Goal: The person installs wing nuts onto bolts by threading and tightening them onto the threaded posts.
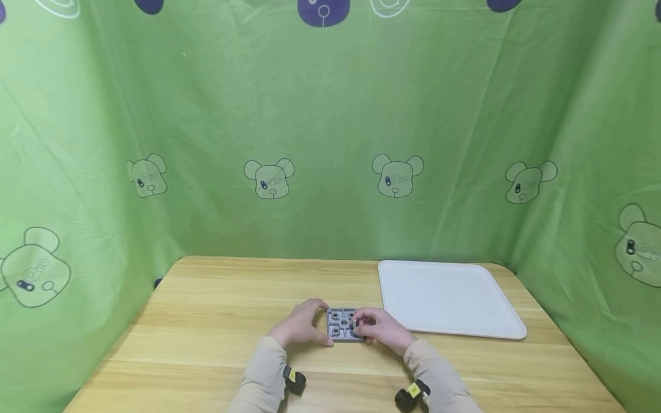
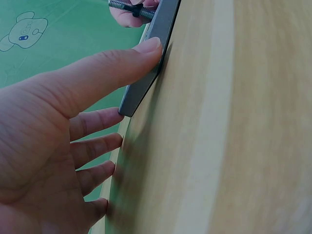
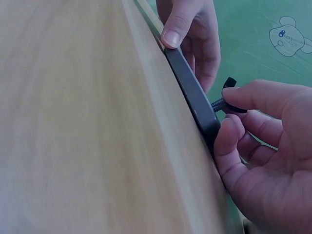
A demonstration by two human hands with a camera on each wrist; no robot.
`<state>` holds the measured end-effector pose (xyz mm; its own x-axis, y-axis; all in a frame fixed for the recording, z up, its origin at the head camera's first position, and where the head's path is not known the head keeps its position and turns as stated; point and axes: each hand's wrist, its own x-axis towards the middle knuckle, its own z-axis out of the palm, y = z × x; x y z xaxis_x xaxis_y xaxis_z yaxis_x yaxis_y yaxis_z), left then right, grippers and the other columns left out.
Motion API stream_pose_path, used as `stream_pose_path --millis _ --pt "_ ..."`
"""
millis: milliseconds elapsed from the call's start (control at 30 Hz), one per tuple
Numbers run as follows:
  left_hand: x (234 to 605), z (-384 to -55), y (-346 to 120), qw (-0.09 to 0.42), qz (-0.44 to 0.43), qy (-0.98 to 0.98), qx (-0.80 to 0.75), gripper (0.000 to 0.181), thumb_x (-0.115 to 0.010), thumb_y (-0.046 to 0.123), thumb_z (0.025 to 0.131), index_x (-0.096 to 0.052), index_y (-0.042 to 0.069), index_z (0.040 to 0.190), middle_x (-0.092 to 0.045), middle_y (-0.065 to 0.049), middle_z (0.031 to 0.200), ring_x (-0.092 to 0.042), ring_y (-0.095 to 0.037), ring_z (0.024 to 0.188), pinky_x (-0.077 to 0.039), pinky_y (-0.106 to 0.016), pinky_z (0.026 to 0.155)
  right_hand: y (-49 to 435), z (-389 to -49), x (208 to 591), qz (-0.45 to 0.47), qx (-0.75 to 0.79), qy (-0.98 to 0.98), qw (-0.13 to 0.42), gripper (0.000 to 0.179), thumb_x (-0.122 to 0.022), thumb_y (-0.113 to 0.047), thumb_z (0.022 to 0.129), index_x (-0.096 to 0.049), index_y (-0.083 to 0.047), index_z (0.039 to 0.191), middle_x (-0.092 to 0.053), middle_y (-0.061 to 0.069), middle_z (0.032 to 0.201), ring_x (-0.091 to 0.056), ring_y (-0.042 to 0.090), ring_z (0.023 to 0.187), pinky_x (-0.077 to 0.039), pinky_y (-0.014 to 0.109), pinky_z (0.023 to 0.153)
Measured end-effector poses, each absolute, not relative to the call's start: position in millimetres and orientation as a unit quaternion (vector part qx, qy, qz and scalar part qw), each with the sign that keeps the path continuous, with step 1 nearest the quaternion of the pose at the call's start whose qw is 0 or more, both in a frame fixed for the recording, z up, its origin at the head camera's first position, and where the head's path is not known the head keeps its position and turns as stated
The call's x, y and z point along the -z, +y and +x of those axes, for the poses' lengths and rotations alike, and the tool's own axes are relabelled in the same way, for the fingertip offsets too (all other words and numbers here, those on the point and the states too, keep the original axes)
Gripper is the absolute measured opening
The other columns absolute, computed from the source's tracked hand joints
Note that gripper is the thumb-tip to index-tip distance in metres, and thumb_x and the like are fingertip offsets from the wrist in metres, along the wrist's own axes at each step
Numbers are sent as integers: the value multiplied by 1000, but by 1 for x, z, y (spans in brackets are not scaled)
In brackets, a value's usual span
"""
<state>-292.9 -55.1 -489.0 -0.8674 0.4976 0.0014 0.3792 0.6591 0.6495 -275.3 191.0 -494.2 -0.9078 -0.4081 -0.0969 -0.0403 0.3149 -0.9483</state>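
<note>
A grey square plate (image 1: 339, 339) with recessed compartments lies flat on the wooden table in the head view. Its left side is held by my left hand (image 1: 301, 327), thumb at the near corner and forefinger at the far one; the other fingertips rest on the table in the left wrist view. At the plate's right side, my right hand (image 1: 386, 328) pinches a black wing nut (image 3: 229, 83) on a threaded bolt (image 3: 218, 105). That bolt stands up from the plate's top face. Fingers partly hide the nut, while the right thumb and other fingers are close to the plate's edge.
A white tray (image 1: 449, 298) lies on the table (image 1: 217, 298) at the back right, just beyond my right hand. Green cloth (image 1: 330, 229) printed with bear heads encloses the back and both sides. Each sleeve carries a small black wrist camera (image 1: 295, 381).
</note>
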Motion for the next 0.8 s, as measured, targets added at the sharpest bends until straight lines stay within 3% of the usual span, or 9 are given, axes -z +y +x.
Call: stream_pose_path --millis 600,800 --pt "489 -293 -55 88 243 906 -335 83 -87 36 62 -52 7 132 -50 -13 142 -43 -33 136 -23 -57 120 181 -270 492 -104 534 832 110 24 -73 -9 79 -60 2 95 -52 0 77 -49 11 67 -47 19 53" --pt "488 -293 -55 88 242 906 -335 83 -87 36 63 -51 7 132 -50 -13 143 -42 -33 137 -22 -57 121 183 -272 493 -117 531 831 116 25 -74 -12 80 -59 0 96 -52 0 79 -49 11 68 -47 19 52"
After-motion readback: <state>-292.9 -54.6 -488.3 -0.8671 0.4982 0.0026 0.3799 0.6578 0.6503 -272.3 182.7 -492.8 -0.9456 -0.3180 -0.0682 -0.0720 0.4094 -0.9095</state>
